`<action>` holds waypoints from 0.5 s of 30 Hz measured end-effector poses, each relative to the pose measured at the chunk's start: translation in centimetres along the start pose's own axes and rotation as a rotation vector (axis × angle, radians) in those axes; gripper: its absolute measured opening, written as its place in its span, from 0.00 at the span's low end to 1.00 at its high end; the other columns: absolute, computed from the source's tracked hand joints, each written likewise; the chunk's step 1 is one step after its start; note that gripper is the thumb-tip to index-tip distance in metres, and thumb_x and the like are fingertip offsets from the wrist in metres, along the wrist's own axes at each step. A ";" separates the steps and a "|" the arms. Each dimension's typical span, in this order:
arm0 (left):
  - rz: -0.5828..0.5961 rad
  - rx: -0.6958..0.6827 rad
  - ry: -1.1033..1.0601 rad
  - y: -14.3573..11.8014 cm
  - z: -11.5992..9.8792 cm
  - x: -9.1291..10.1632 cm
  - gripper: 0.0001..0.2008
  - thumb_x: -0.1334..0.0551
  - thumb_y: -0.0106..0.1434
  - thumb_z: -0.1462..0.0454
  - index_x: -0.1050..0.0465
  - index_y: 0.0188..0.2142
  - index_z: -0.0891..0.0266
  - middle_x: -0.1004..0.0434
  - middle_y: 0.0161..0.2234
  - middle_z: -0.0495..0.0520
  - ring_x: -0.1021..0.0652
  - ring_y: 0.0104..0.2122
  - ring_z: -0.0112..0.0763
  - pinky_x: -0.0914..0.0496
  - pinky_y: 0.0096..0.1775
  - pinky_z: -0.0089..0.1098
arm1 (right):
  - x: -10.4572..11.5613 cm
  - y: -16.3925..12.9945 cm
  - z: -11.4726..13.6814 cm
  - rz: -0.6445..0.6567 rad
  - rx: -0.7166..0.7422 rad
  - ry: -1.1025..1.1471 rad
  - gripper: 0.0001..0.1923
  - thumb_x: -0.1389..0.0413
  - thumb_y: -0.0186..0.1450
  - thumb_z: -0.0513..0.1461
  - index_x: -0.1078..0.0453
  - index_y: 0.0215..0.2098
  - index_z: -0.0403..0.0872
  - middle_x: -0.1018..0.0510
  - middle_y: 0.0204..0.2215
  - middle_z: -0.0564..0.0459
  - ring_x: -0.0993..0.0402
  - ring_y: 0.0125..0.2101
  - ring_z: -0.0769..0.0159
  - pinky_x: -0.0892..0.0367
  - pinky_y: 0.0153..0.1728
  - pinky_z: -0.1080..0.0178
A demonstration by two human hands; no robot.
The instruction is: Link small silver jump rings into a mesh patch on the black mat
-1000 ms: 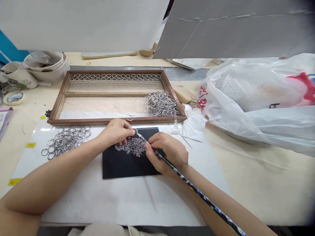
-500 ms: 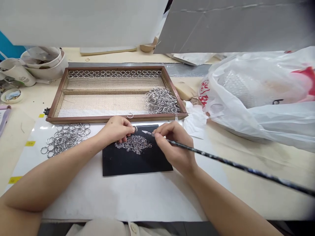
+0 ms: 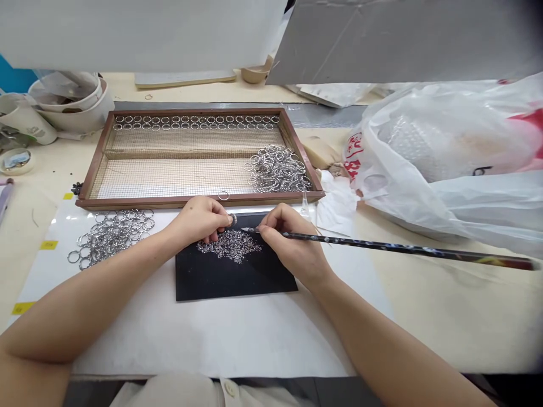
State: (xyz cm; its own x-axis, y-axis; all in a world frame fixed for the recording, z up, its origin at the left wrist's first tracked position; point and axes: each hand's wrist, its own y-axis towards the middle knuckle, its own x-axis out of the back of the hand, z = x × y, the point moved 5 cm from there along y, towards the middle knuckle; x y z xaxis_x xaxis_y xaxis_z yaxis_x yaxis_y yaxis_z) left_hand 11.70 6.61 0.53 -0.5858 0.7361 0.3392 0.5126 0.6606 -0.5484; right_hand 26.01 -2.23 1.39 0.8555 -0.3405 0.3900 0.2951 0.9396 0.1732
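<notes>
Between the thumb and fingers of my left hand [image 3: 206, 218] is a small metal ring [image 3: 233, 220], held above the far edge of a black board [image 3: 235, 282]. My right hand [image 3: 292, 237] is closed round a long, thin, dark patterned pen-like tool [image 3: 382, 247]. Its pale pointed tip is over the board, just right of the ring. A heap of tiny shiny stones or beads [image 3: 231, 247] lies on the board below both hands. Left of my left forearm, many loose metal rings [image 3: 114, 234] are piled on the white sheet.
Behind the board stands a wooden-framed mesh tray [image 3: 146, 175], with rows of rings at its back and a ring pile [image 3: 278, 169] at its right. A plastic bag [image 3: 424, 164] lies at the right. White bowls [image 3: 80, 116] stand at the far left.
The tool in my right hand has swung to a flatter angle, its far end rising. Its tip has moved slightly left, nearer the ring. My left hand keeps its hold.
</notes>
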 end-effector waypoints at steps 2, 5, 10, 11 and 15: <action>0.003 0.007 -0.002 0.0 0.0 0.0 0.09 0.38 0.56 0.65 0.30 0.21 0.65 0.33 0.14 0.48 0.33 0.14 0.20 0.39 0.18 0.24 | 0.0 0.0 0.0 0.007 0.003 0.008 0.12 0.47 0.54 0.29 0.44 0.20 0.48 0.36 0.17 0.60 0.40 0.19 0.73 0.46 0.18 0.68; 0.006 0.004 -0.005 0.1 0.0 0.0 0.09 0.38 0.57 0.64 0.30 0.22 0.65 0.33 0.14 0.48 0.32 0.14 0.21 0.38 0.19 0.25 | -0.1 0.0 0.0 0.013 0.006 0.009 0.12 0.47 0.53 0.29 0.44 0.20 0.48 0.36 0.17 0.60 0.40 0.19 0.73 0.46 0.18 0.68; 0.008 -0.004 -0.005 0.1 0.1 0.0 0.09 0.38 0.56 0.65 0.31 0.21 0.65 0.33 0.14 0.48 0.33 0.14 0.22 0.38 0.18 0.27 | -0.1 0.0 0.0 0.014 0.003 0.006 0.11 0.47 0.53 0.29 0.43 0.20 0.48 0.36 0.17 0.60 0.40 0.20 0.73 0.45 0.19 0.68; 0.009 -0.006 -0.007 0.1 0.1 0.0 0.09 0.38 0.56 0.65 0.31 0.21 0.65 0.33 0.14 0.48 0.33 0.13 0.21 0.38 0.18 0.27 | -0.1 0.0 0.0 0.016 0.000 0.004 0.11 0.47 0.53 0.30 0.43 0.20 0.48 0.36 0.17 0.60 0.39 0.20 0.72 0.45 0.19 0.67; 0.012 -0.006 -0.017 0.1 0.1 0.0 0.09 0.38 0.56 0.65 0.31 0.21 0.65 0.34 0.14 0.48 0.33 0.13 0.21 0.38 0.18 0.27 | -0.1 0.0 -0.1 0.021 -0.021 -0.006 0.11 0.47 0.53 0.30 0.43 0.20 0.48 0.34 0.18 0.59 0.38 0.21 0.72 0.45 0.19 0.67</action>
State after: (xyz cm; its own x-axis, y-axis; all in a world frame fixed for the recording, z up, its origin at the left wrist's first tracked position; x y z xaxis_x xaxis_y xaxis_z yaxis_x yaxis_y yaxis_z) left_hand 11.73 6.65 0.39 -0.5899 0.7417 0.3194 0.5238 0.6524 -0.5477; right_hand 25.90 -2.22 1.25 0.8591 -0.3211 0.3986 0.2860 0.9470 0.1463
